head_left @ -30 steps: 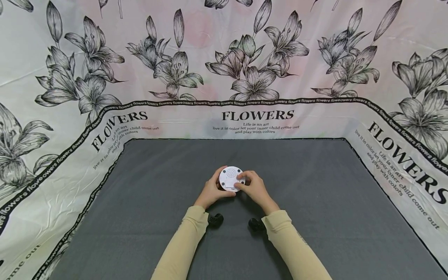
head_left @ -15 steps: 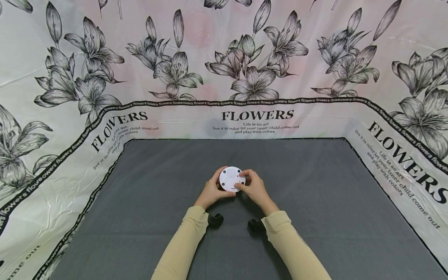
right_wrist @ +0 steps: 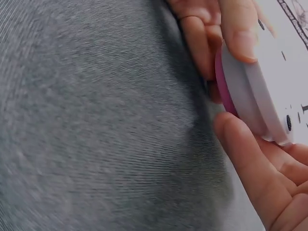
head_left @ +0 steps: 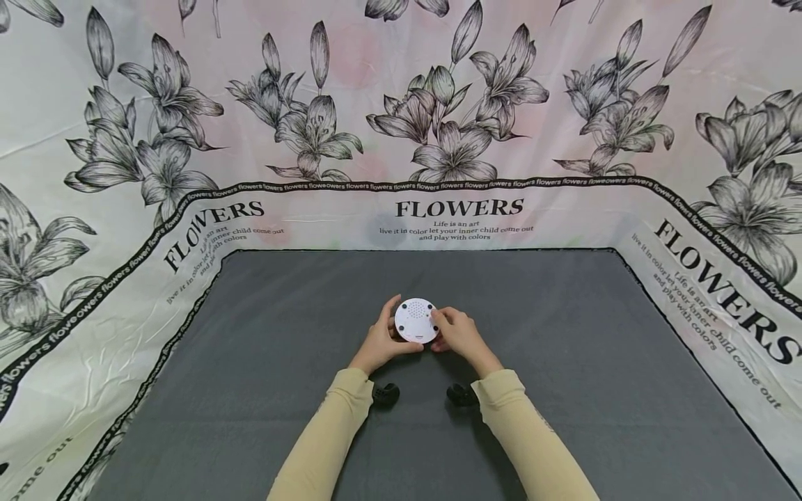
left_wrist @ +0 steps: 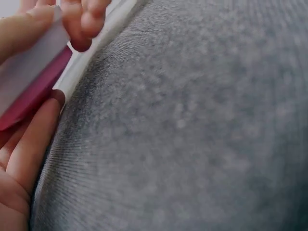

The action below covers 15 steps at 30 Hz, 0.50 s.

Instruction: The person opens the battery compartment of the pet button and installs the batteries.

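Note:
A round white device (head_left: 415, 320), with small holes in a dotted patch and dark round feet on its face, is held between both hands. A pink layer (left_wrist: 45, 89) shows along its other side in the wrist views. My left hand (head_left: 377, 341) grips it from the left, thumb along the near edge and fingers behind. From the right, my right hand (head_left: 464, 337) holds it, one digit on the face near the right rim and other fingertips at the lower right edge. In the right wrist view, a right-hand finger (right_wrist: 236, 134) lies by the pink side.
A dark grey cloth (head_left: 282, 431) covers the table, bordered by white fabric (head_left: 454, 240) printed with flowers and lettering. Black wrist-worn pieces (head_left: 385, 395) stick out by both cuffs.
My right hand's fingertips have left the middle of the device's face and shifted to its right rim and lower edge. The left hand keeps its hold.

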Each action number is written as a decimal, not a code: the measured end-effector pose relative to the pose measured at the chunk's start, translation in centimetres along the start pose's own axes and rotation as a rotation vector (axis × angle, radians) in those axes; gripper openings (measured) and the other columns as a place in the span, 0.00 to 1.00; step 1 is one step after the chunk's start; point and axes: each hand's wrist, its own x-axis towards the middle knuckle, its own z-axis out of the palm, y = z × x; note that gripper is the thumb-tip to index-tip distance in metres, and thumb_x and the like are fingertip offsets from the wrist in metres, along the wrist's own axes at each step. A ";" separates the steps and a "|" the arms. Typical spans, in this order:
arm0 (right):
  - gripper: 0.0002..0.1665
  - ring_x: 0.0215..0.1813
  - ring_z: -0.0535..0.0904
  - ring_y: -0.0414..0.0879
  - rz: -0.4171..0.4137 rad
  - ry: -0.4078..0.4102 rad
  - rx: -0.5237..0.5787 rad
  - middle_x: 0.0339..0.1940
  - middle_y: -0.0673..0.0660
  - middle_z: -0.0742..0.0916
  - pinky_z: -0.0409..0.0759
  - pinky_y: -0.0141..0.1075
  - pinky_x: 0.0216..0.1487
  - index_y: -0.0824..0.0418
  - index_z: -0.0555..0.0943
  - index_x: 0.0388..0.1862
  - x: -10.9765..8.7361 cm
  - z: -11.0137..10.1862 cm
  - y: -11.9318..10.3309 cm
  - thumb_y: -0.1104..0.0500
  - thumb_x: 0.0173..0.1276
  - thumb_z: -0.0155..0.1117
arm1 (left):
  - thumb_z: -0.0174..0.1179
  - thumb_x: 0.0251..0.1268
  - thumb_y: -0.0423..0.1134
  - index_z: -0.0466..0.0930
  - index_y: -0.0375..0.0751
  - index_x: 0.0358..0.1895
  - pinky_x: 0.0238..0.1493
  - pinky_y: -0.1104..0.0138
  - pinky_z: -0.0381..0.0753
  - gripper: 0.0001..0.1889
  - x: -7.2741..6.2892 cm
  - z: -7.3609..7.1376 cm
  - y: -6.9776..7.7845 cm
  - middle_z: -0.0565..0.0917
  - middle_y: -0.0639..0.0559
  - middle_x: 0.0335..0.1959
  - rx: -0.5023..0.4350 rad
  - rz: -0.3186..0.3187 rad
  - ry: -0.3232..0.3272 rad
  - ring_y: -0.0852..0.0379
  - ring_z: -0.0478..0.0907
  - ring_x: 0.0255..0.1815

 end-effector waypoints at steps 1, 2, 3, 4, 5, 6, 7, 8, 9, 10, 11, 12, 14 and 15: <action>0.26 0.22 0.82 0.49 0.018 -0.012 0.021 0.23 0.61 0.82 0.80 0.40 0.26 0.69 0.73 0.55 0.1 -0.1 0.0 0.48 0.74 0.46 | 0.72 0.48 0.34 0.46 0.44 0.72 0.45 0.62 0.76 0.51 -0.1 0.0 0.5 0.75 0.43 0.54 0.005 -0.008 -0.007 0.55 0.78 0.47; 0.27 0.21 0.82 0.50 0.037 -0.024 0.045 0.22 0.62 0.82 0.80 0.40 0.25 0.69 0.73 0.55 0.1 -0.3 -0.1 0.47 0.75 0.45 | 0.72 0.48 0.35 0.46 0.43 0.72 0.44 0.63 0.76 0.50 -0.1 0.0 0.6 0.77 0.42 0.52 0.012 -0.015 -0.010 0.55 0.78 0.46; 0.28 0.21 0.82 0.50 0.051 -0.034 0.065 0.22 0.63 0.82 0.80 0.41 0.25 0.69 0.73 0.55 0.2 -0.4 0.0 0.46 0.75 0.44 | 0.72 0.48 0.36 0.47 0.41 0.71 0.44 0.62 0.76 0.50 0.0 0.1 0.6 0.78 0.42 0.50 0.023 -0.020 -0.013 0.55 0.79 0.44; 0.28 0.21 0.82 0.51 0.060 -0.042 0.083 0.22 0.63 0.81 0.80 0.41 0.25 0.70 0.72 0.55 0.2 -0.6 0.1 0.46 0.75 0.43 | 0.73 0.47 0.37 0.49 0.41 0.70 0.43 0.62 0.76 0.49 0.1 0.1 0.5 0.78 0.42 0.50 0.034 -0.024 -0.016 0.56 0.79 0.44; 0.29 0.21 0.82 0.52 0.067 -0.048 0.101 0.23 0.64 0.81 0.80 0.41 0.25 0.70 0.72 0.55 0.3 -0.7 0.1 0.46 0.75 0.43 | 0.73 0.47 0.37 0.50 0.40 0.70 0.41 0.61 0.77 0.48 0.3 0.1 0.2 0.78 0.42 0.50 0.039 -0.024 -0.021 0.55 0.79 0.43; 0.29 0.22 0.82 0.52 0.067 -0.055 0.106 0.24 0.65 0.81 0.80 0.41 0.26 0.70 0.71 0.54 0.3 -0.8 0.1 0.46 0.76 0.42 | 0.73 0.46 0.36 0.52 0.41 0.70 0.39 0.60 0.77 0.48 0.5 0.1 -0.2 0.78 0.42 0.50 0.036 -0.026 -0.028 0.54 0.80 0.43; 0.28 0.22 0.82 0.52 0.062 -0.057 0.100 0.25 0.66 0.81 0.80 0.41 0.26 0.71 0.71 0.54 0.4 -0.9 0.1 0.46 0.76 0.42 | 0.73 0.46 0.37 0.53 0.44 0.70 0.38 0.60 0.77 0.47 0.7 0.1 -0.4 0.78 0.43 0.50 0.038 -0.033 -0.038 0.54 0.80 0.42; 0.28 0.23 0.82 0.52 0.055 -0.058 0.087 0.28 0.66 0.80 0.80 0.41 0.26 0.71 0.70 0.53 0.4 -1.0 0.0 0.46 0.76 0.42 | 0.73 0.47 0.39 0.53 0.47 0.71 0.37 0.61 0.78 0.48 0.9 0.0 -0.7 0.78 0.43 0.50 0.047 -0.045 -0.047 0.54 0.80 0.41; 0.27 0.23 0.82 0.53 0.045 -0.059 0.076 0.30 0.67 0.80 0.80 0.41 0.27 0.71 0.70 0.53 0.4 -1.1 -0.1 0.47 0.75 0.43 | 0.72 0.49 0.41 0.52 0.49 0.72 0.38 0.61 0.78 0.47 1.1 -0.1 -0.9 0.77 0.44 0.51 0.052 -0.055 -0.055 0.55 0.80 0.42; 0.27 0.24 0.82 0.53 0.031 -0.056 0.067 0.33 0.68 0.79 0.80 0.41 0.27 0.71 0.69 0.53 0.4 -1.2 -0.1 0.47 0.76 0.42 | 0.69 0.52 0.44 0.52 0.53 0.72 0.38 0.62 0.78 0.45 1.3 -0.2 -1.1 0.77 0.43 0.52 0.055 -0.067 -0.059 0.55 0.80 0.42; 0.26 0.25 0.82 0.53 0.022 -0.048 0.059 0.35 0.68 0.78 0.81 0.41 0.28 0.70 0.68 0.52 0.4 -1.2 -0.2 0.47 0.75 0.43 | 0.66 0.56 0.47 0.51 0.56 0.73 0.38 0.63 0.78 0.43 1.5 -0.2 -1.3 0.76 0.43 0.53 0.060 -0.081 -0.065 0.55 0.80 0.42; 0.26 0.25 0.82 0.54 0.011 -0.038 0.051 0.36 0.69 0.77 0.81 0.41 0.28 0.70 0.68 0.51 0.4 -1.3 -0.2 0.46 0.75 0.43 | 0.62 0.59 0.51 0.52 0.59 0.73 0.40 0.63 0.78 0.40 1.6 -0.3 -1.1 0.75 0.43 0.56 0.063 -0.100 -0.067 0.56 0.80 0.43; 0.26 0.26 0.82 0.55 0.006 -0.009 0.058 0.38 0.70 0.76 0.81 0.41 0.29 0.69 0.66 0.49 0.5 -1.5 -0.3 0.45 0.75 0.43 | 0.53 0.64 0.57 0.52 0.61 0.72 0.41 0.65 0.78 0.35 1.9 -0.4 -0.5 0.73 0.43 0.59 0.066 -0.133 -0.061 0.56 0.80 0.43; 0.26 0.26 0.82 0.56 0.002 0.006 0.068 0.38 0.70 0.76 0.81 0.41 0.29 0.69 0.66 0.48 0.5 -1.6 -0.3 0.44 0.75 0.43 | 0.49 0.66 0.59 0.54 0.61 0.72 0.41 0.64 0.78 0.32 2.1 -0.4 -0.2 0.72 0.42 0.60 0.058 -0.144 -0.054 0.55 0.80 0.43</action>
